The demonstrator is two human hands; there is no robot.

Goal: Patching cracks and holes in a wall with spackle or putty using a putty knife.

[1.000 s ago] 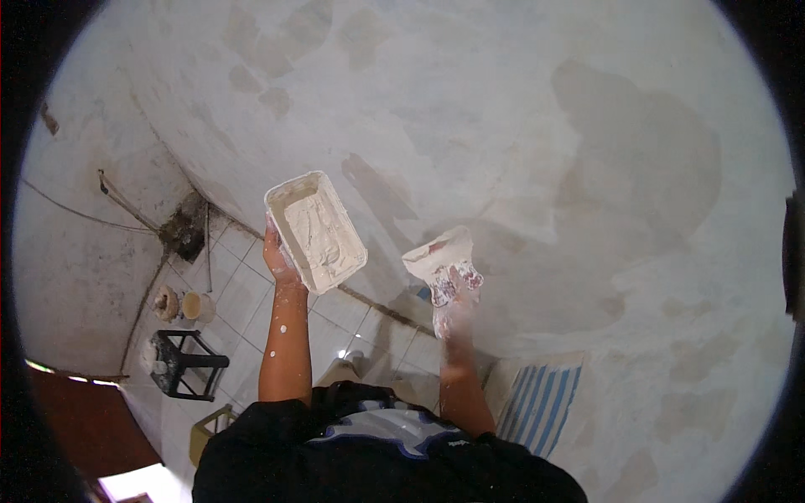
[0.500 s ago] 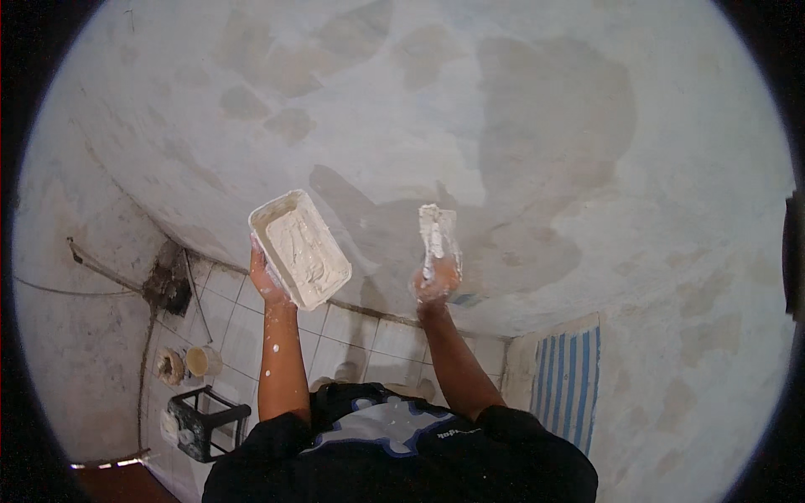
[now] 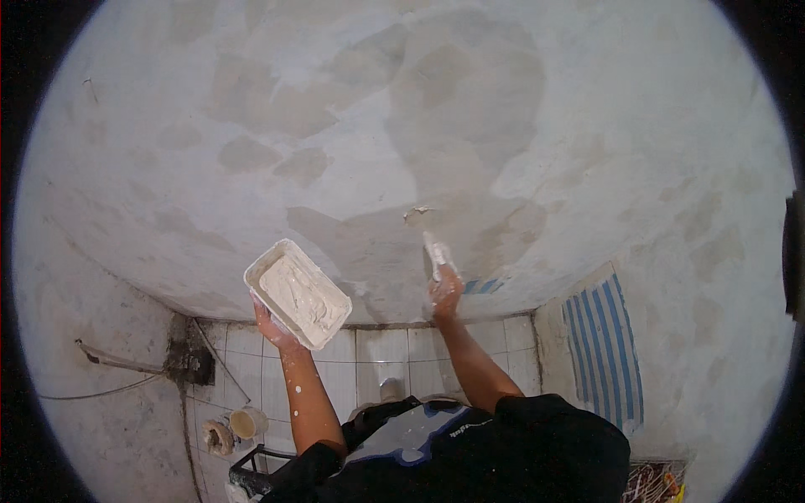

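Note:
My left hand (image 3: 272,327) grips a pale rectangular tub (image 3: 298,293) from its left side and below; thick cream putty fills the bottom. In my right hand (image 3: 446,292) is a putty-smeared flat scraper (image 3: 438,251), seen nearly edge-on just below a small raised smear of putty (image 3: 417,215) on the mottled wall (image 3: 461,126). Whether the blade touches the wall I cannot tell. White spatters dot my left forearm.
Striped sheets (image 3: 602,344) lie on the wall at right. White floor tiles (image 3: 381,344) run below; a black stool (image 3: 260,469), cream container (image 3: 247,422), round object (image 3: 216,438), leaning rod (image 3: 222,360) and pipe (image 3: 122,360) are at lower left. A wire tangle (image 3: 658,486) shows bottom right.
The view has shifted higher on the wall. My right hand has turned the scraper from flat-on to edge-on, and a smear of putty now shows above it. The tub sits lower in view.

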